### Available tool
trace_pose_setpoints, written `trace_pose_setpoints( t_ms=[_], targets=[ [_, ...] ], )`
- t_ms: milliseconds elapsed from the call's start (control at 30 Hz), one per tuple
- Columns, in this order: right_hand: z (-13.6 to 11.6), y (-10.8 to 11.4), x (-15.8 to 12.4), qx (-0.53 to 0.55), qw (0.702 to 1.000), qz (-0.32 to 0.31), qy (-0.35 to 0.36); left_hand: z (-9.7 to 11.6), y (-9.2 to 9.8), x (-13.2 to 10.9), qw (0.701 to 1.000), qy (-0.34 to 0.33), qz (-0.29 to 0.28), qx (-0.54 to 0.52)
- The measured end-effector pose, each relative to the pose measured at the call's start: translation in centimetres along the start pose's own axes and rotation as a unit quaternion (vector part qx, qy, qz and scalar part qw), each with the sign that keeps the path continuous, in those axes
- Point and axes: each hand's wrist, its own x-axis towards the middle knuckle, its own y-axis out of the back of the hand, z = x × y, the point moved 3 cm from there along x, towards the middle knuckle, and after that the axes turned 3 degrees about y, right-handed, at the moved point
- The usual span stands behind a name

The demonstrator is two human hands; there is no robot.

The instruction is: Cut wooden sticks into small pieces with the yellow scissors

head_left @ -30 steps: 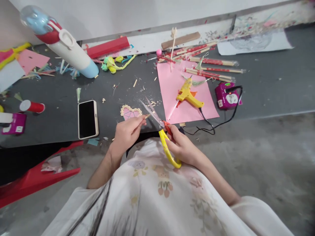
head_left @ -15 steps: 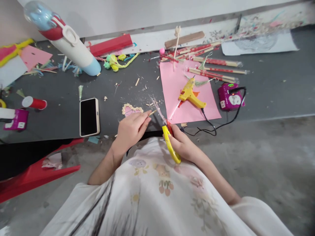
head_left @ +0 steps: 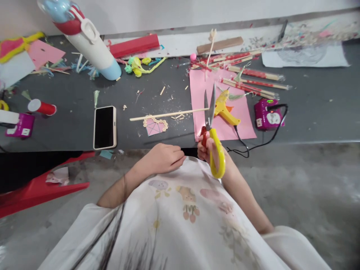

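Yellow-handled scissors (head_left: 213,135) in curled R hand (head_left: 206,148); L hand (head_left: 165,157) half-curled, hold unclear, nr table edge (head_left: 132,146).

Person (head_left: 180,243) is wearing a white top (head_left: 174,221); loose sleeves (head_left: 292,245) are leaving the forearms (head_left: 246,200) bare. Pastel prints are dotting the front: lilac shape (head_left: 159,184), tulips (head_left: 191,215), leafy sprays (head_left: 239,240). Long hair strands (head_left: 107,252) are trailing down.

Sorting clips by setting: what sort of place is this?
Likely a craft workspace: a yellow glue gun, a spool of red thread, and scissors in the right hand suggest it.
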Motion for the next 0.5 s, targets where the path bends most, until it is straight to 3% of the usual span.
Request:
trace_pose_setpoints(
  t_ms=[100,167,367,500],
  targets=[
    [-0.9,-1.3,-0.1,0.053,0.997,-0.046,0.019,0.2,-1.1,0.6,0.994,0.016,-0.109,-0.015],
    [-1.2,-2.0,-0.2,0.046,0.995,-0.085,0.036,0.3,-1.6,0.9,0.988,0.036,-0.149,-0.013],
    [-1.5,-3.1,-0.9,-0.027,0.989,-0.137,0.042,0.5,-1.8,1.3,0.977,0.095,-0.188,-0.022],
    [-1.7,-3.0,-0.8,-0.012,0.991,-0.129,0.033,0.4,-2.0,1.3,0.974,0.103,-0.201,-0.014]
  ],
)
